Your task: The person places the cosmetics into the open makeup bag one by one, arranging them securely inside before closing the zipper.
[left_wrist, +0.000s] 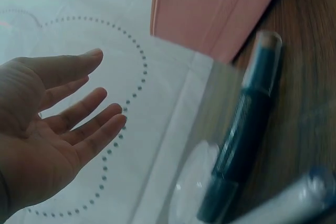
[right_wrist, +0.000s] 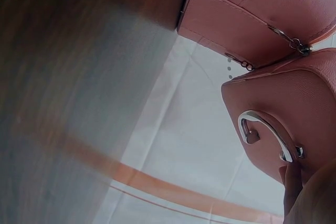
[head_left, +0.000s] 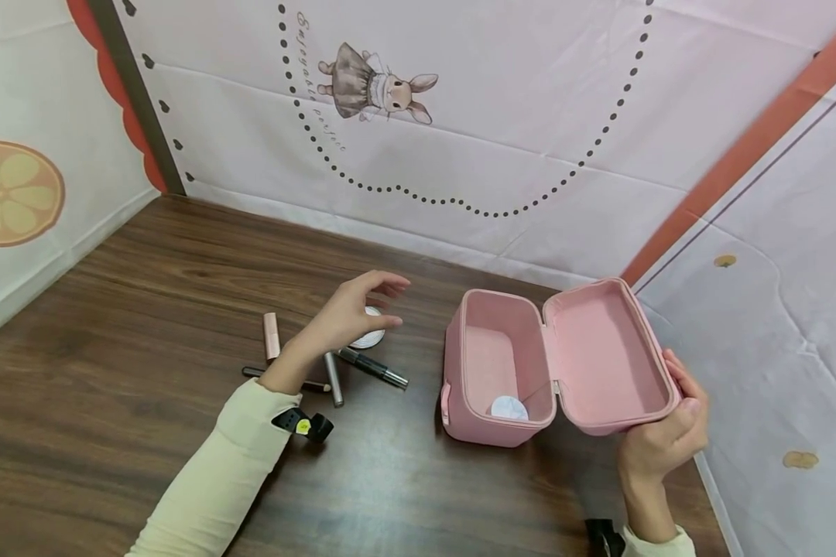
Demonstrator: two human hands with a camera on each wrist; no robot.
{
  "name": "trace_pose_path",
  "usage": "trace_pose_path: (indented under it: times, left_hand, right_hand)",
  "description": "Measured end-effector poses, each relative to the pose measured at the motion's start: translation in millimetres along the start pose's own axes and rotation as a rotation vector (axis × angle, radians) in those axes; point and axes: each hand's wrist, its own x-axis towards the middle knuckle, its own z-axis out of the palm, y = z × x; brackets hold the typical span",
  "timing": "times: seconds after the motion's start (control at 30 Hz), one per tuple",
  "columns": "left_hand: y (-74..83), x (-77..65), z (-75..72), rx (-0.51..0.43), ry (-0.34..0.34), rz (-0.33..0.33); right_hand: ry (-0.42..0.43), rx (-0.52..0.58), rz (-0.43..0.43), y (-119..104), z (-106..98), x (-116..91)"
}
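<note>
Pink case lid (head_left: pixel 609 352), gripped by half-hidden right fingers (head_left: pixel 682 374); spread left fingers (head_left: pixel 385 279) partly hide disc (head_left: pixel 370 339).

The left hand (head_left: pixel 351 308) partly hides a round white item (head_left: pixel 369 339), its kind unclear.

A pink case (head_left: pixel 484 432) is set upright near the far right corner of the table (head_left: pixel 390 480). Its lid (head_left: pixel 609 348) is folded back toward the right edge and gripped at its near outer corner by the right hand (head_left: pixel 669 437); a metal handle (right_wrist: pixel 268 129) is fixed to the lid's outer face. Inside, a white patch (head_left: pixel 509 408) is partly hidden by the near rim. Left of the case, a flat white disc (head_left: pixel 368 340) is partly covered from view by the left hand (head_left: pixel 348 309). Just beside it, a dark pen (head_left: pixel 372 367) is laid slantwise, silver end toward the near edge. A silver tube (head_left: pixel 333 379), a black pencil (head_left: pixel 316 386) and a pink tube (head_left: pixel 271 334) are scattered farther left.
</note>
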Motion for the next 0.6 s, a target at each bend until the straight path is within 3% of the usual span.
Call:
trace_pose_path:
  times: [0.33, 0.6]
  left_hand:
    - [-31.8, 0.1, -6.3, 0.028, -0.07, -0.064]
    - [-50.1, -1.5, -5.0, 0.088, -0.065, -0.099]
  right_hand:
    - [-0.01, -0.011, -0.004, 0.3, -2.4, -0.1]
    - [-0.013, -0.02, -0.008, 0.7, -0.5, 0.6]
